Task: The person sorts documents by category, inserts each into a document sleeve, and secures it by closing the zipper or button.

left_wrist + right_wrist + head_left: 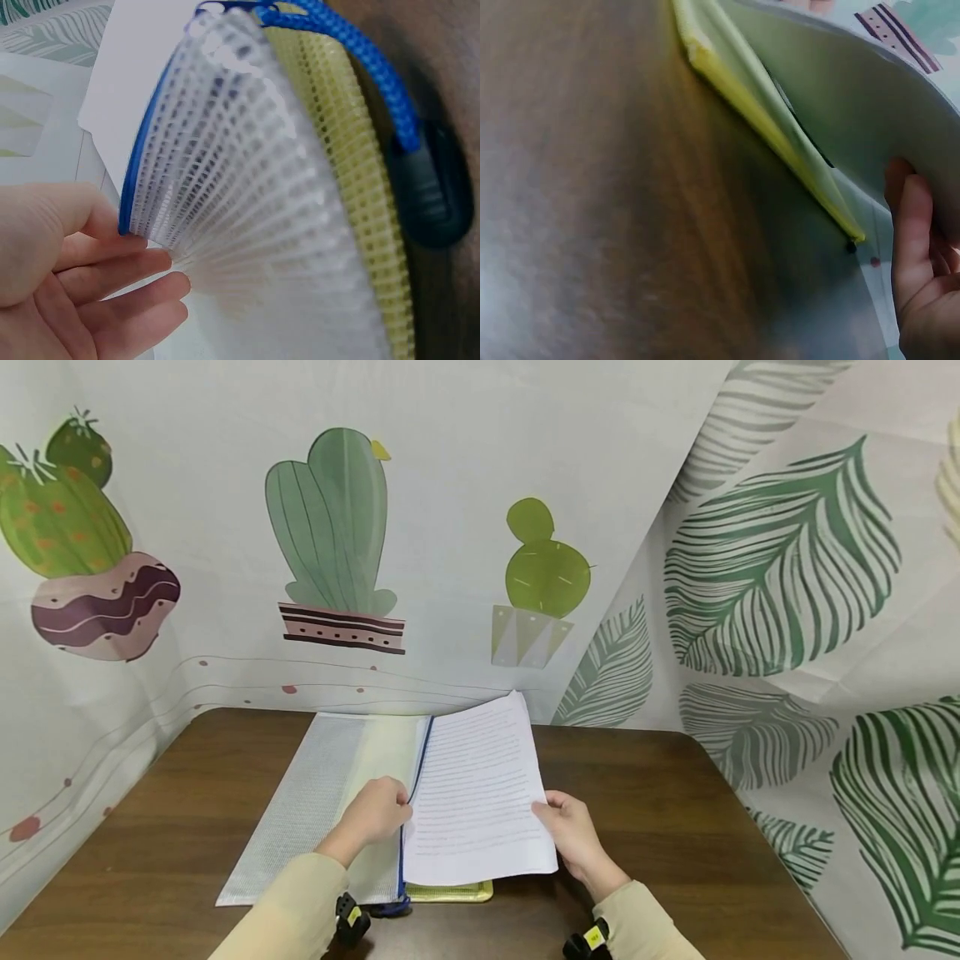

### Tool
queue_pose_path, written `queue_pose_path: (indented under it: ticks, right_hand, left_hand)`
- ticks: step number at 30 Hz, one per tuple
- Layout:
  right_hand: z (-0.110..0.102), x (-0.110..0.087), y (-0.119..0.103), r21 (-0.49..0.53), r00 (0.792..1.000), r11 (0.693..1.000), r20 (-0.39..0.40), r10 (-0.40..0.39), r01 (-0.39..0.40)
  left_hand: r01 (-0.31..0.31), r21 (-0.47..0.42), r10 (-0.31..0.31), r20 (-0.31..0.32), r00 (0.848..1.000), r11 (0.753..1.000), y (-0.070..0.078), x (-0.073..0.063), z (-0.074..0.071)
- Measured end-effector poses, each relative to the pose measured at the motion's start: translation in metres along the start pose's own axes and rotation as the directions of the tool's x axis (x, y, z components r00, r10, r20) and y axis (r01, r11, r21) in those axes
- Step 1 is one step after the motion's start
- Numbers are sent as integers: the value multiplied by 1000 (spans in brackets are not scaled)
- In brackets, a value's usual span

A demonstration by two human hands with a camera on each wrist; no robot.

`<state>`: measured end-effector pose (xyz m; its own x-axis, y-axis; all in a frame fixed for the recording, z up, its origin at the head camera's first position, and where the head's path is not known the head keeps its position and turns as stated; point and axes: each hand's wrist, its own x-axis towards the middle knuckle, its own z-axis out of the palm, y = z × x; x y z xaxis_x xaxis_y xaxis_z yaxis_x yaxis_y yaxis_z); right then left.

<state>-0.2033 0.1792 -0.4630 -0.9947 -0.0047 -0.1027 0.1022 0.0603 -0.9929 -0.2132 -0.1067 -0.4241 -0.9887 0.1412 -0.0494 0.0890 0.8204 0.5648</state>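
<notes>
Left hand [375, 810] pinches blue edge [423, 753] of mesh pouch [300, 810], apparently to hold it clear, while right hand [576, 833] pinches right edge of printed sheets [476, 793], above yellow mesh [450, 894] on the surface [637, 827].

- I look across a dark brown wood-grained table [652, 852] with rounded far corners.
- Beyond its far edge I see a white, lightly creased wall covering [450, 468] printed with cacti in pots.
- On the left I make out an orange-spotted green cactus [67, 522]; towards the middle, a tall grey-green cactus [330, 518]; further right, a small lime-green cactus [547, 578].
- Low on the far side, thin wavy lines run past pink dots [288, 690].
- On my right hangs a pale leaf-patterned covering [915, 693], its large striped leaves green and grey.
- I catch a whitish sheen [495, 307] of light on the near wood.
</notes>
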Motion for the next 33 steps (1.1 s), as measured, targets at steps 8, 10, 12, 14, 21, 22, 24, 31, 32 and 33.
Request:
queue_pose_path:
  ticks: [8, 10, 12, 14, 21, 22, 24, 31, 32, 33]
  right_hand:
    - [2, -3, -5, 94, 999, 994, 20, 51, -52]
    - [2, -3, -7, 113, 998, 992, 17, 55, -57]
    - [3, -3, -7, 114, 999, 992, 19, 51, -53]
    - [5, -3, -7, 105, 999, 993, 19, 45, -47]
    - [11, -1, -3, 93, 998, 995, -61, 26, -20]
    - [12, 0, -3, 99, 997, 995, -72, 24, -16]
    - [15, 0, -3, 106, 997, 994, -77, 18, -10]
    - [25, -2, -2, 94, 1000, 996, -8, -4, 4]
    - [24, -2, -1, 91, 1000, 996, 2, 0, 0]
    - [23, -1, -1, 85, 1000, 996, 15, 7, -9]
  left_hand:
    - [10, 17, -11, 26, 1000, 1000, -2, -2, 0]
    - [10, 27, -11, 42, 999, 1000, -3, -3, 2]
    - [7, 32, -8, 48, 999, 999, -3, -3, 2]
    - [5, 35, -6, 47, 999, 999, -4, -2, 3]
    - [-7, 16, 7, 21, 1000, 1000, -6, 1, 2]
    - [-9, 15, 8, 17, 1000, 1000, -6, 1, 2]
    - [-8, 10, 7, 10, 1000, 1000, -6, 1, 2]
    - [2, -11, -2, 0, 1000, 1000, -1, 2, 2]
    - [4, -14, -4, -1, 1000, 1000, -1, 2, 1]
    - [6, -13, -6, -2, 1000, 1000, -2, 2, 1]
